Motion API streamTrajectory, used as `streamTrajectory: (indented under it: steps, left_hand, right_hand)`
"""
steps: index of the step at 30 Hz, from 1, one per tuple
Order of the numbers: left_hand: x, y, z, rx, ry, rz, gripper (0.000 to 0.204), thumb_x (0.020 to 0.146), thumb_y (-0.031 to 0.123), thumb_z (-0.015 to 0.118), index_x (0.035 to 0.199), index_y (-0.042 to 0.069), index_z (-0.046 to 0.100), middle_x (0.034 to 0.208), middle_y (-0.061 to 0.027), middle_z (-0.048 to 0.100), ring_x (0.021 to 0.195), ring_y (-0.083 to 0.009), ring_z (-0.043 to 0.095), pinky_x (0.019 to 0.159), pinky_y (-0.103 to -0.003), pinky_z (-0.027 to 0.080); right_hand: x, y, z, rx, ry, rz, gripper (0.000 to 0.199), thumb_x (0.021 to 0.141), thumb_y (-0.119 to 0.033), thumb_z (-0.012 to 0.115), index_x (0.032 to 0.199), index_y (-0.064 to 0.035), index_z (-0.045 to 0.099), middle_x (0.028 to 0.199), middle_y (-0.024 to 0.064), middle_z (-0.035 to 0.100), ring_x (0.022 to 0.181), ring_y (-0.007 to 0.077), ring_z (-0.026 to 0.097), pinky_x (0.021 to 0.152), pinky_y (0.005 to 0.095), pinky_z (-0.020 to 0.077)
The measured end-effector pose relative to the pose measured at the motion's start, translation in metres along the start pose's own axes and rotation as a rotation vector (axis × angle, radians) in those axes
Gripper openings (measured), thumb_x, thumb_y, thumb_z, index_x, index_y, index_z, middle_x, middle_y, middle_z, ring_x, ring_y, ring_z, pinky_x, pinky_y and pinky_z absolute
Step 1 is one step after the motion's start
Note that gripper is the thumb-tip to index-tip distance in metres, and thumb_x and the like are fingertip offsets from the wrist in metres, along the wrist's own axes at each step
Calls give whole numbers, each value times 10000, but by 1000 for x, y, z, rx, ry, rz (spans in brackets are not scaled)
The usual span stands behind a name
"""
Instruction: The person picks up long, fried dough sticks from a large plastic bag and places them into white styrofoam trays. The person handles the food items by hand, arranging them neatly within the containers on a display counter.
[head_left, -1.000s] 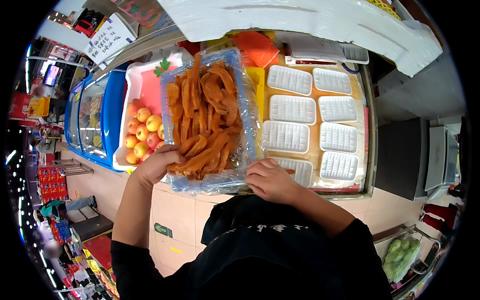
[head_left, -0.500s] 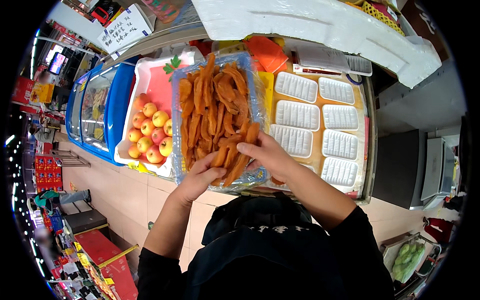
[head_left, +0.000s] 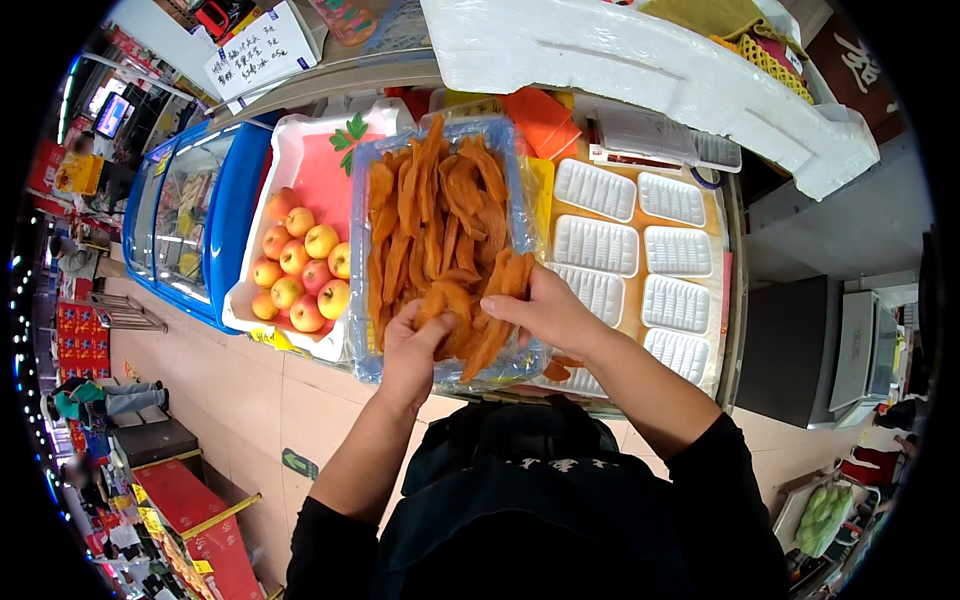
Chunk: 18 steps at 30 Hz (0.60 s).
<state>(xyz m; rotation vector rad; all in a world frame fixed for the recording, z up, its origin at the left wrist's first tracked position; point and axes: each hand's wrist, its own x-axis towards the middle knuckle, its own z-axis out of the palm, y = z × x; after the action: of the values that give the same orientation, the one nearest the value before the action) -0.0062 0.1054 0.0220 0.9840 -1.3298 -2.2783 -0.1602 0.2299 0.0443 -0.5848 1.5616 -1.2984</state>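
A clear plastic-lined tray [head_left: 362,250] full of long orange dried fruit strips [head_left: 430,210] stands on the counter in front of me. My left hand [head_left: 412,345] grips a few strips at the tray's near edge. My right hand [head_left: 545,312] pinches several more strips just to the right, lifting them a little above the pile. Both hands are close together over the tray's near end.
A white foam tray [head_left: 300,150] with peaches [head_left: 300,270] sits left of the strips. Several empty white plastic trays [head_left: 640,245] lie on an orange surface to the right. A blue glass-topped freezer [head_left: 185,220] stands farther left. A white foam box [head_left: 640,70] is behind.
My hands have left the tray's near edge and moved into the pile, each now taking hold of strips. The view has tilted slightly.
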Motion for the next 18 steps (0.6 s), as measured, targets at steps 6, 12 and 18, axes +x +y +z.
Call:
streamTrajectory:
  steps: [6,12,18]
  left_hand:
    - [5,16,-8,53,-4,117,319,906,58,552,1211,-19,505,1080,-62,604,980,-119,563,875,-258,449]
    - [24,15,-5,36,56,287,258,871,1,534,1128,-17,549,1075,-68,613,896,-115,593,741,-220,470]
    - [26,23,-14,37,11,150,376,904,123,525,1243,-34,480,1117,-116,583,1004,-179,577,873,-296,468]
  right_hand:
    - [29,-16,4,-65,17,-23,574,760,-402,700,1102,31,542,883,118,648,739,204,645,647,320,518]
    - [45,-17,24,-371,19,-71,635,750,-475,692,1099,35,545,962,221,643,894,331,640,767,394,513]
    - [55,5,29,-370,134,-155,709,736,-515,676,1068,93,522,936,293,627,871,392,640,760,431,513]
